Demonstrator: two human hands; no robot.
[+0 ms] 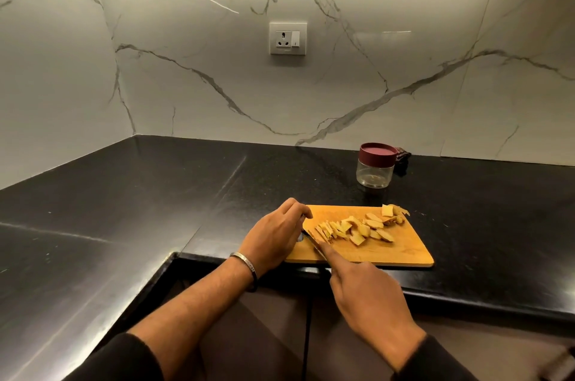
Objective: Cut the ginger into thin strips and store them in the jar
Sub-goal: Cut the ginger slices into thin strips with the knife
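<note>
The ginger lies in pale yellow slices and strips, spread in a loose row across the middle of a flat rectangular wooden cutting board, with a few chunkier offcuts at the board's far right corner. The board sits at the front edge of a glossy black stone counter, which turns a corner to the left. Behind the board and well apart from it stands the jar, short, round and clear, its dark red lid on; a dark patterned object (too hidden to identify) peeks out from behind it. The right hand grips a knife, fingers curled round the handle and the index finger stretched along the spine, the dark blade angled toward the left end of the ginger row. The left hand rests at the board's left edge with its fingers curled down; whether they pinch anything I cannot tell, as the fingertips are hidden. A metal bangle circles the left wrist, and dark sleeves cover both forearms lower down. A white socket plate is set in the veined marble-look wall behind.
</note>
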